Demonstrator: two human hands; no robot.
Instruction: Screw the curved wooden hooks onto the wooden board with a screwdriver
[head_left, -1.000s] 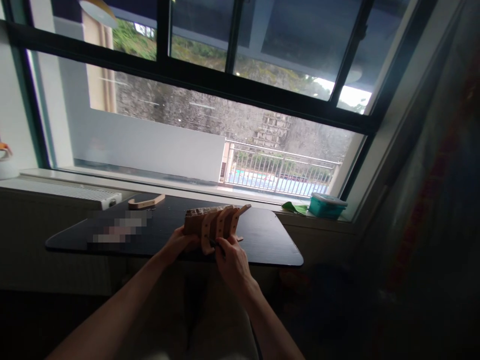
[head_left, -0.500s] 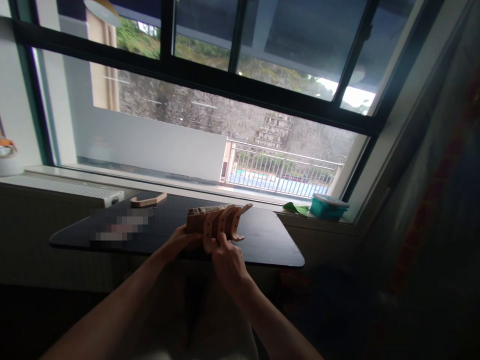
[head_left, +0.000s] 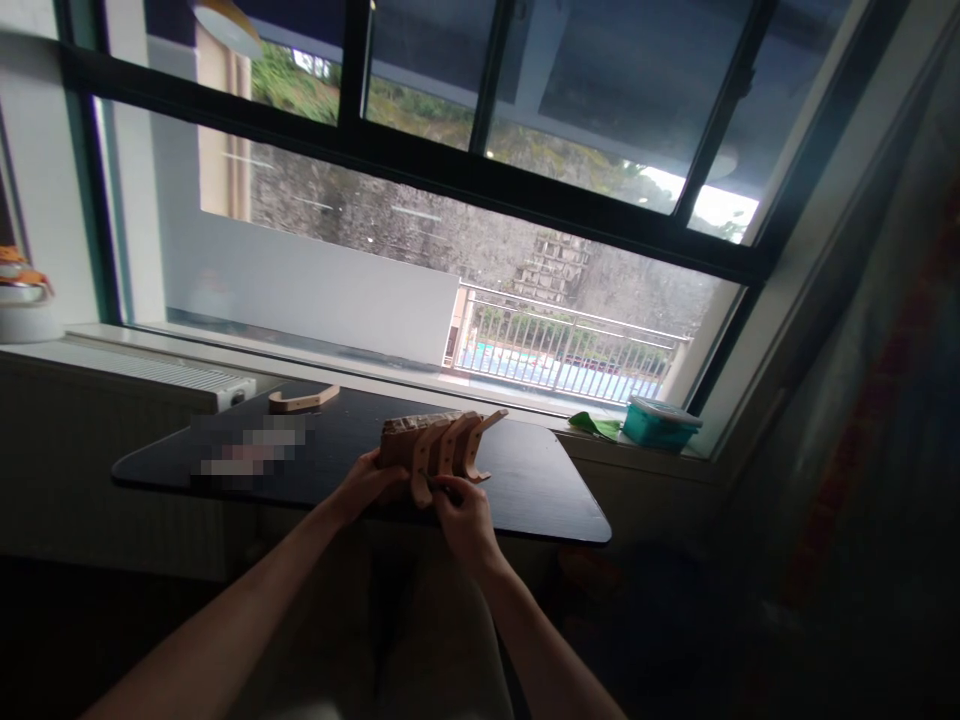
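Observation:
A brown box-like block [head_left: 397, 449] with a pale, rough top edge is held tilted just above the near side of the dark table [head_left: 536, 490]. Three curved wooden strips [head_left: 448, 445] with small holes stand side by side along its face. On the block's left end, my left hand [head_left: 370, 486] is closed, thumb toward me. My right hand [head_left: 466, 517] pinches near the lower end of the nearest strip; whatever lies between its fingertips is too small and dark to name. Another curved wooden strip [head_left: 306, 401] lies loose on the table's far left part.
A blurred-out patch [head_left: 251, 450] covers something on the table's left. Along the windowsill are a teal lidded box [head_left: 660, 425] and a green leaf-like piece [head_left: 595, 427]. A white radiator [head_left: 150, 365] runs behind the table at left, below the large window.
My right hand has shifted slightly down and right along the strips, its fingers now at the nearest strip's lower end. My left hand keeps its hold; the whole view has shifted a little.

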